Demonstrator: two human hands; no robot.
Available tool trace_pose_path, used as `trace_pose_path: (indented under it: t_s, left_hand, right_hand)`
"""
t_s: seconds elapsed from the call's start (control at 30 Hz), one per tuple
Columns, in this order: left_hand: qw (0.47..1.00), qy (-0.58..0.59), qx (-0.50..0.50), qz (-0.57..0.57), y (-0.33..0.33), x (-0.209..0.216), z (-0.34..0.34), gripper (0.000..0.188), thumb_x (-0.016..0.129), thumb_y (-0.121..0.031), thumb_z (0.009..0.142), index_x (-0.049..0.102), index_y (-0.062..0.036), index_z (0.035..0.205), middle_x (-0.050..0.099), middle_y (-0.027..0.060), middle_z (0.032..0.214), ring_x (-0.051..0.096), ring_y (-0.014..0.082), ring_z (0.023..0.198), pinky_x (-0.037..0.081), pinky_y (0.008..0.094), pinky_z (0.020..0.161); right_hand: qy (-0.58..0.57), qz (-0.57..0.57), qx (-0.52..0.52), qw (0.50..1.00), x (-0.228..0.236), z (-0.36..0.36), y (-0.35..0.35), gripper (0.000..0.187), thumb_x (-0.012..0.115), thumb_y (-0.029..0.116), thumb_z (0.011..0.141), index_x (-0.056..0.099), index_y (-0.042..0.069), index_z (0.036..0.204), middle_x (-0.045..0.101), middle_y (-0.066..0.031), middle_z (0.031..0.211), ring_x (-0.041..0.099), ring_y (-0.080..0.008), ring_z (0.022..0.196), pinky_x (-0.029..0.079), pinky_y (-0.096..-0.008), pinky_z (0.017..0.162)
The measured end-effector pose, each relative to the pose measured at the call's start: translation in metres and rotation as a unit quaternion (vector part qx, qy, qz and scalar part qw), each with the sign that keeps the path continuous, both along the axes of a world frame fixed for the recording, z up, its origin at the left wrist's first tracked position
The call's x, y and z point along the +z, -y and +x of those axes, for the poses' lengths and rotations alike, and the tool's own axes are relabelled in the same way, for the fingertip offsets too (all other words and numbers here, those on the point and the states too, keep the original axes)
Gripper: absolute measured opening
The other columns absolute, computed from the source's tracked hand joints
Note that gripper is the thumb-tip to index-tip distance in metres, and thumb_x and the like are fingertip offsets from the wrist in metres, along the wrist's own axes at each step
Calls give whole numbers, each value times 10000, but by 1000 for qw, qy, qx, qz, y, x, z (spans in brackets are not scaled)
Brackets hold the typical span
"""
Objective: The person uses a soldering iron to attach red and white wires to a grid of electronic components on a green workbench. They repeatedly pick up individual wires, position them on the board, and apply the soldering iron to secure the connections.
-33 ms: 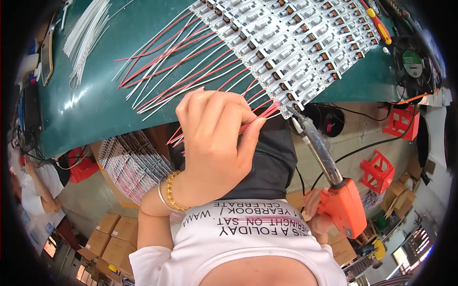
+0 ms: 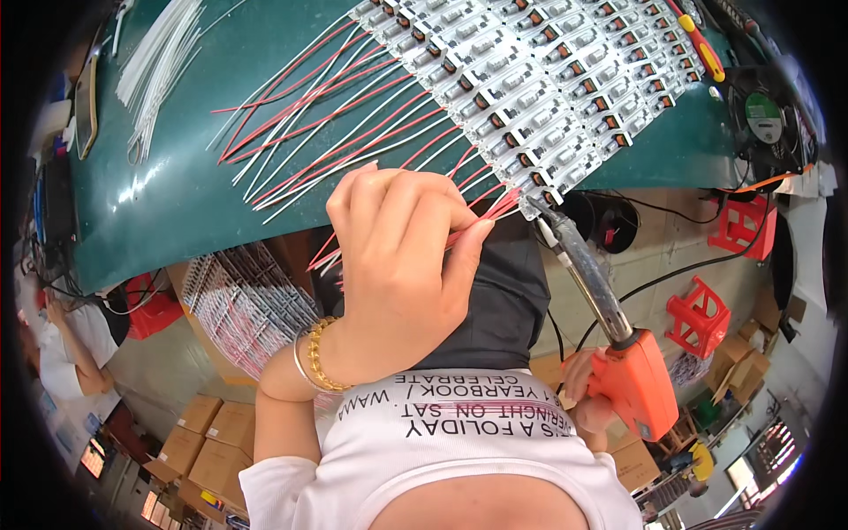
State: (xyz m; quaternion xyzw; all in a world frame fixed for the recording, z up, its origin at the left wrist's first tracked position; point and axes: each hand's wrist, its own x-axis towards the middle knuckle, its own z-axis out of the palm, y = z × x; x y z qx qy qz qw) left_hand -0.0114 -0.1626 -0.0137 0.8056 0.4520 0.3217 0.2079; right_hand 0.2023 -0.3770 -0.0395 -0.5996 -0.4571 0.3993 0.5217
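My left hand is closed, with thumb and fingertips pinching a small bunch of red and white wires. The wires reach the near corner of a panel of small circuit boards on the green table. My right hand, partly hidden, grips the orange handle of a soldering gun. Its dark tip meets or nearly meets that same corner, beside the wire ends; contact cannot be made out. Other red and white wires trail leftward from the panel's left edge.
A bundle of loose white wires lies at the table's far left. At the far right are a red-and-yellow screwdriver and a black fan. More wired panels sit below the table edge. Red stools and cartons stand around.
The pinched wires look slightly more spread near the panel corner. Both hands and the soldering gun stay almost where they were.
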Motion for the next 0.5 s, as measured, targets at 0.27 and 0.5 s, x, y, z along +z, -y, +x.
trace_pose_path:
  t_s: [0.27, 0.5]
  left_hand:
    - [1000, -16, 13, 3, 4, -1, 1, 158, 745, -27, 754, 609, -71, 823, 604, 53, 883, 539, 259, 884, 354, 441, 933]
    - [1000, -20, 12, 7, 3, -2, 1, 158, 745, -28, 755, 610, -67, 828, 601, 55, 882, 540, 260, 884, 357, 446, 943]
  right_hand:
    - [212, -146, 56, 965, 14, 9, 3, 133, 586, 200, 684, 624, 76, 714, 596, -70, 689, 527, -279, 592, 386, -366, 521]
    - [147, -28, 12, 989, -4, 12, 19, 820, 628, 659, 796, 493, -32, 1217, 445, 41, 529, 456, -120, 456, 409, -282, 515]
